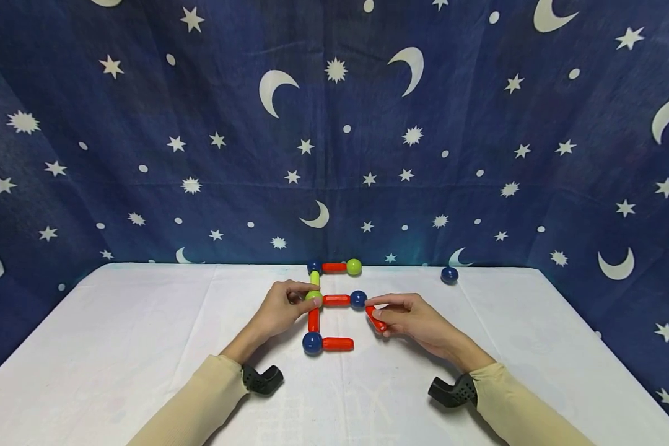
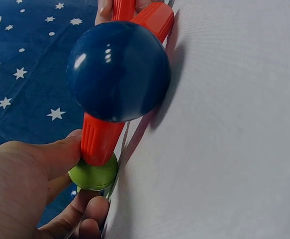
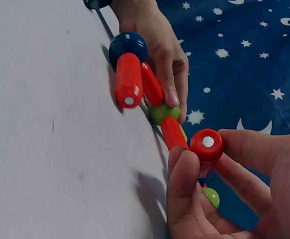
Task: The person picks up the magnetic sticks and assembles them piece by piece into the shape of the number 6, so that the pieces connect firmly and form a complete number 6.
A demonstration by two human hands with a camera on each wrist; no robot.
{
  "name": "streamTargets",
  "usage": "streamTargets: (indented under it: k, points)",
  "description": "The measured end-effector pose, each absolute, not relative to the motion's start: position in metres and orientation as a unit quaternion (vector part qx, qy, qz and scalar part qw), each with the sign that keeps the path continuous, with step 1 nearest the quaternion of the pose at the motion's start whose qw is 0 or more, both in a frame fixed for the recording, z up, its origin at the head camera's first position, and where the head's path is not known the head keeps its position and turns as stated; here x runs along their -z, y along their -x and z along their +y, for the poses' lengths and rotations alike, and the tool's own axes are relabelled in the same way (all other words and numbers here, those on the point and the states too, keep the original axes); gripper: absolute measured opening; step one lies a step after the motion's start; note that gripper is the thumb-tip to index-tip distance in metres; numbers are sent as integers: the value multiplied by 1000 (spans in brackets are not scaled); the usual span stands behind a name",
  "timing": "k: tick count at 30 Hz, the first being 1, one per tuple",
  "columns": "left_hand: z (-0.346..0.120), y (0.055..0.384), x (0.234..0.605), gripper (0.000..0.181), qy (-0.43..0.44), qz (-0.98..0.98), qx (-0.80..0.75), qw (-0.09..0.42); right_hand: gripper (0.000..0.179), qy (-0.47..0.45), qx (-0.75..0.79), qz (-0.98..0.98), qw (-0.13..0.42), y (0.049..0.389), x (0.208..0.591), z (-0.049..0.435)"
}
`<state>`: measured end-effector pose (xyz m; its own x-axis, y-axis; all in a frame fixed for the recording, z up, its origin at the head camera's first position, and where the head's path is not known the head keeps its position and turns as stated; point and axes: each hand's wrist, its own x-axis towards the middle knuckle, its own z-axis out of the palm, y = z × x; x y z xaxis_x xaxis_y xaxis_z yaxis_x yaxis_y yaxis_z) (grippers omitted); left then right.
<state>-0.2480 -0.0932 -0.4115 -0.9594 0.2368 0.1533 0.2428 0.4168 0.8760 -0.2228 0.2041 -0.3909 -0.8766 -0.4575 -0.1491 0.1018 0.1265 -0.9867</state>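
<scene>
Balls and rods of a magnetic building set form an angular figure on the table. My left hand [image 1: 279, 310] pinches the green ball [image 1: 314, 298] at its middle between thumb and fingers. From that ball, a red rod [image 1: 336, 300] runs right to a blue ball [image 1: 358, 300]. Another red rod [image 1: 313, 320] leads nearer to a second blue ball [image 1: 312, 343], which has a red rod [image 1: 339, 344] pointing right. My right hand [image 1: 418, 322] pinches a loose red magnetic rod [image 3: 207, 143], slanted, its far end right by the middle blue ball. A pale disc marks its near end.
At the figure's far end, a yellow-green rod [image 1: 314, 279] meets a blue ball [image 1: 314, 267], then a red rod [image 1: 334, 267] and a green ball [image 1: 354, 267]. A separate blue ball [image 1: 449, 275] lies at the back right. A star-patterned cloth [image 1: 228, 204] hangs behind the white table [image 1: 201, 384].
</scene>
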Motion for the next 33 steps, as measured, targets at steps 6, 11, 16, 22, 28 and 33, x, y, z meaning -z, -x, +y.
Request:
streamTargets:
  k: [6,11,16,22,28,33]
  points:
    - [-93,248,412,28,145,-842,520,3,41,119,652,720,207,225,394,197]
    - [-93,248,412,29,143,-842,520,3,42,119,657,715,208,227,396,195]
    - [-93,247,411,28,143,-842,519,3,42,120,662,710,208,226,396,194]
    - [-93,247,411,28,142,-842,520,3,41,110,657,716,209,225,395,191]
    - [-93,247,411,29,141,-843,519,0,40,105,656,716,213,226,395,189]
    - [-93,248,411,29,142,-843,519,2,41,105,659,713,215,227,396,189]
